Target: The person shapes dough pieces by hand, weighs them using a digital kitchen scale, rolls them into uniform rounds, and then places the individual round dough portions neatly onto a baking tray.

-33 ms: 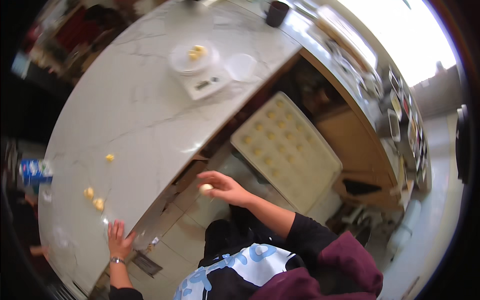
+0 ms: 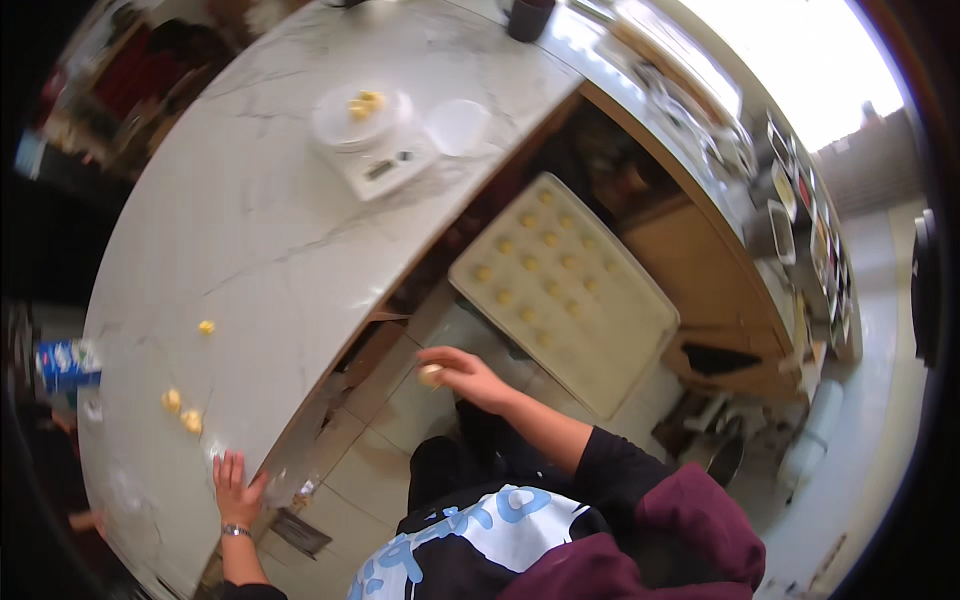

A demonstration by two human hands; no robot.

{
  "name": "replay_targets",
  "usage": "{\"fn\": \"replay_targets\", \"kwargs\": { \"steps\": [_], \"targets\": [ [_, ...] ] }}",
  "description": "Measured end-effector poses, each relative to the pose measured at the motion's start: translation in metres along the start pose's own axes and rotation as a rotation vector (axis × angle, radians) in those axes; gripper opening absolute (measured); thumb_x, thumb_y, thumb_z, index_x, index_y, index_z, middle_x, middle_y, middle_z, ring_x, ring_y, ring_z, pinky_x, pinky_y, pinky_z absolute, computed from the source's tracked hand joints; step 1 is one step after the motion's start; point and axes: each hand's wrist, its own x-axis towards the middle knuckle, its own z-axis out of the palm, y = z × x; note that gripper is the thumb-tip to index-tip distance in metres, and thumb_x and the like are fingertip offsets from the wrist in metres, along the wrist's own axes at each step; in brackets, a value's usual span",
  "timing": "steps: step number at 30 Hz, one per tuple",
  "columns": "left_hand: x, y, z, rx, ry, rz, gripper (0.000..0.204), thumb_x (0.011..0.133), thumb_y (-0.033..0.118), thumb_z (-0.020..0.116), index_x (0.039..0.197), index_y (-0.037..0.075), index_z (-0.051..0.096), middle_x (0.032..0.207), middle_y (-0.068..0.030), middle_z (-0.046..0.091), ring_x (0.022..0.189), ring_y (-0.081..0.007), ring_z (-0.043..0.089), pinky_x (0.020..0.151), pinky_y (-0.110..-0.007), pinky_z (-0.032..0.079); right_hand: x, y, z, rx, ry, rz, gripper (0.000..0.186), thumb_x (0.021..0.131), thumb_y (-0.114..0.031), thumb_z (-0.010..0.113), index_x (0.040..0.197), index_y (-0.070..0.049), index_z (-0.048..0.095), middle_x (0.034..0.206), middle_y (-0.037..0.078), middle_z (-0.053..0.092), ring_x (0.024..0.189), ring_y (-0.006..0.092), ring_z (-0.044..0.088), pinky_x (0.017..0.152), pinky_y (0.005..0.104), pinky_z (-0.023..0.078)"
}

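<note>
My right hand (image 2: 463,379) is held in the air beyond the counter's edge, fingers closed round a small pale dough ball (image 2: 430,375). To its right is a large rectangular tray (image 2: 630,370) bearing rows of similar pale yellow balls. My left hand (image 2: 238,487) lies with fingers spread on the near edge of the marbled counter (image 2: 270,270) and holds nothing. Just past its fingertips sit two yellow dough lumps (image 2: 191,420), with a smaller yellow piece (image 2: 207,327) farther off.
A white kitchen scale (image 2: 385,170) with a round container (image 2: 335,128) of yellow pieces stands on the far counter, beside a white lid (image 2: 457,127). A dark cup (image 2: 529,18) is at the back. A blue-and-white package (image 2: 68,365) sits at the left edge; metal containers (image 2: 770,232) line the right.
My right hand, with the dough ball, has shifted slightly right toward the tray. The view has turned a little; my left hand stays on the counter edge.
</note>
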Motion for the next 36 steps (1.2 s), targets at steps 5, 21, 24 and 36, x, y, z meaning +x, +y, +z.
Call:
{"fn": "replay_targets", "kwargs": {
  "steps": [5, 21, 24, 36],
  "targets": [
    [0.002, -0.013, -0.004, -0.013, -0.073, 0.09, 0.017, 0.076, 0.007, 0.062, 0.087, 0.018, 0.068, 0.141, -0.0151, 0.035, 0.133, -0.0391, 0.031, 0.107, -0.058, 0.027, -0.114, 0.149, -0.165, 0.064, 0.955, 0.221, 0.032, 0.089, -0.013, 0.05, 0.118, -0.001, 0.057, 0.1, 0.009, 0.063, 0.089, 0.0172, 0.06, 0.078, 0.0293, 0.048],
    [-0.002, -0.018, -0.002, 0.014, -0.095, 0.084, 0.02, 0.075, 0.009, 0.066, 0.091, 0.02, 0.066, 0.143, -0.0142, 0.032, 0.132, -0.0408, 0.03, 0.107, -0.058, 0.029, -0.119, 0.132, -0.171, -0.583, 1.574, 0.127, 0.035, 0.073, 0.002, 0.061, 0.108, -0.003, 0.056, 0.097, 0.012, 0.058, 0.077, 0.0225, 0.06, 0.071, 0.0326, 0.051],
    [-0.002, -0.023, 0.009, 0.014, -0.092, 0.108, 0.015, 0.075, 0.015, 0.067, 0.09, 0.016, 0.065, 0.144, -0.0177, 0.032, 0.132, -0.0414, 0.03, 0.107, -0.058, 0.027, -0.069, 0.061, -0.127, -0.555, 1.341, -0.288, 0.024, 0.076, 0.004, 0.059, 0.099, -0.002, 0.059, 0.09, 0.01, 0.06, 0.077, 0.0202, 0.06, 0.069, 0.0303, 0.05],
    [0.005, -0.007, 0.011, 0.07, 0.035, 0.07, 0.014, 0.076, 0.026, 0.07, 0.088, 0.02, 0.067, 0.139, -0.011, 0.037, 0.132, -0.0323, 0.034, 0.104, -0.057, 0.033, 0.119, -0.045, 0.241, -1.216, -0.545, -0.946, 0.043, 0.082, -0.025, 0.065, 0.12, -0.012, 0.05, 0.129, 0.013, 0.045, 0.123, 0.0279, 0.041, 0.103, 0.0409, 0.033]
  ]
}}
